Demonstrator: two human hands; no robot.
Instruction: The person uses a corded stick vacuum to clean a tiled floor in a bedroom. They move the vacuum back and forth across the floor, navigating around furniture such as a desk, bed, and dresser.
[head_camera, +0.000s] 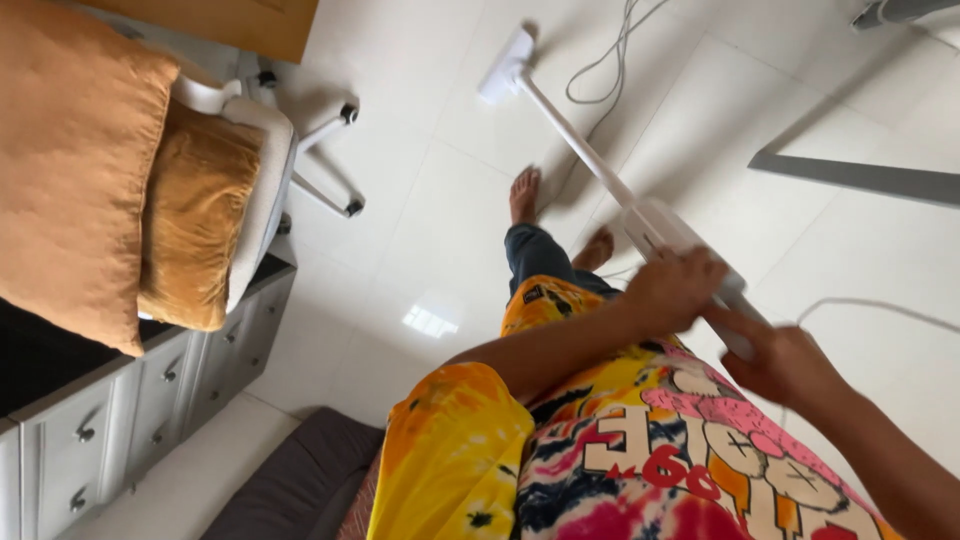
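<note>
A white stick vacuum (585, 152) slants across the glossy white tiled floor, its floor head (508, 62) far out in front of my bare feet (524, 195). My left hand (675, 287) is closed over the vacuum's body near the top of the tube. Just behind it, my right hand (785, 362) grips the end of the handle. A tie-dye shirt in yellow, pink and black covers my torso at the bottom of the view.
A white cable (603, 80) loops on the floor beside the vacuum head. A white wheeled chair (270, 165) with orange cushions (75, 160) stands left, against a grey drawer unit (150, 400). A dark cushion (300, 480) lies below. A grey frame (860, 178) lies at right.
</note>
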